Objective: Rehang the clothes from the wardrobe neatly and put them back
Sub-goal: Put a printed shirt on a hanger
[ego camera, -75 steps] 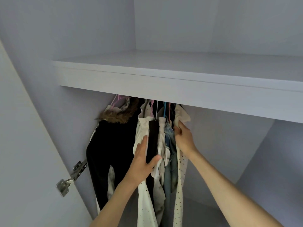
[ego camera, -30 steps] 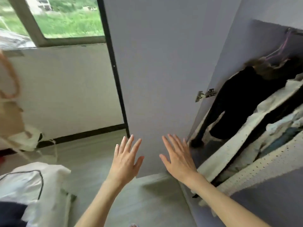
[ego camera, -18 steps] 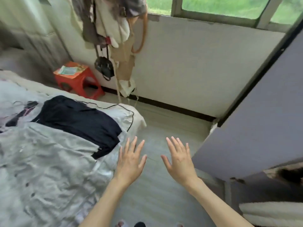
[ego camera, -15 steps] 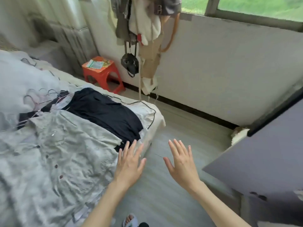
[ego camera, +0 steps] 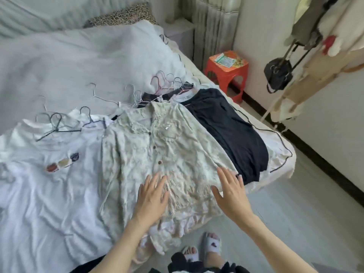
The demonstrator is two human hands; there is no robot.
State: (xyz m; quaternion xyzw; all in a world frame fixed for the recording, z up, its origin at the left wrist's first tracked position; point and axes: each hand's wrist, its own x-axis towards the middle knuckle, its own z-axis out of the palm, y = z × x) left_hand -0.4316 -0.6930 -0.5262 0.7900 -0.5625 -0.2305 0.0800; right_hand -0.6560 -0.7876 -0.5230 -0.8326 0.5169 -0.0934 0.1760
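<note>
Pale-green shirt (ego camera: pixel 157 154) lies flat on bed (ego camera: pixel 78 62), collar far, hem near you | left hand (ego camera: pixel 151 198) nearer its middle, right hand (ego camera: pixel 231 192) at its edge | fingers spread, holding nothing.

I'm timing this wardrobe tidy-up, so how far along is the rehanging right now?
Done: nothing in this view looks rehung. In hand: left hand and right hand are open over the pale patterned shirt, gripping nothing. Left: that shirt, the white T-shirt and the black top lie flat on the bed, with loose hangers by their collars; all need hanging and returning.
</note>
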